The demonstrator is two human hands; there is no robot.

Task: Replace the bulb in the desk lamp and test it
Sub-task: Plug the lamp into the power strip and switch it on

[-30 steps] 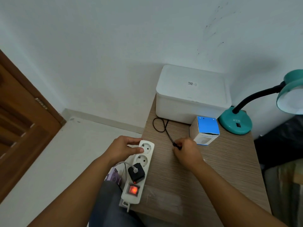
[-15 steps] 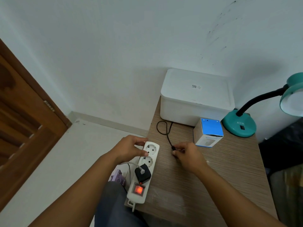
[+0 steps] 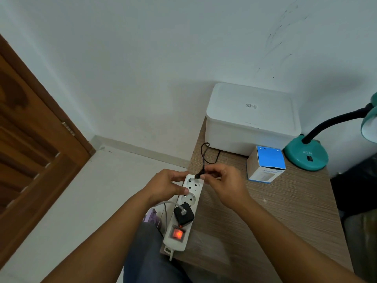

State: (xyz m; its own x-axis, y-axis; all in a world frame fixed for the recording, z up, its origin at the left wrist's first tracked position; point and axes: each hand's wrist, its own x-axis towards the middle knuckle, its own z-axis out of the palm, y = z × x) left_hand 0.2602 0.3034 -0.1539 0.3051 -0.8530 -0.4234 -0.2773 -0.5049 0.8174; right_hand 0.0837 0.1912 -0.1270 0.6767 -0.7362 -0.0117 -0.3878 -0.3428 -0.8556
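A white power strip (image 3: 184,209) lies along the left edge of the wooden table (image 3: 275,217), its switch glowing red. My left hand (image 3: 166,185) grips the strip's far end. My right hand (image 3: 223,185) pinches the lamp's black plug (image 3: 197,176) just above the strip's farthest socket; its black cord (image 3: 204,154) loops back toward the white box. The teal desk lamp (image 3: 306,154) stands at the table's far right, its shade cut off by the frame edge. A blue-topped bulb carton (image 3: 266,165) sits beside the lamp base.
A white lidded box (image 3: 252,117) stands against the wall at the table's back. A black charger (image 3: 183,215) with a white cable occupies one socket. A brown wooden door (image 3: 34,144) is on the left, and dark items sit right of the table.
My right hand has lifted the plug off the table and carried it left to just over the strip's end socket. My left hand has stayed on the strip.
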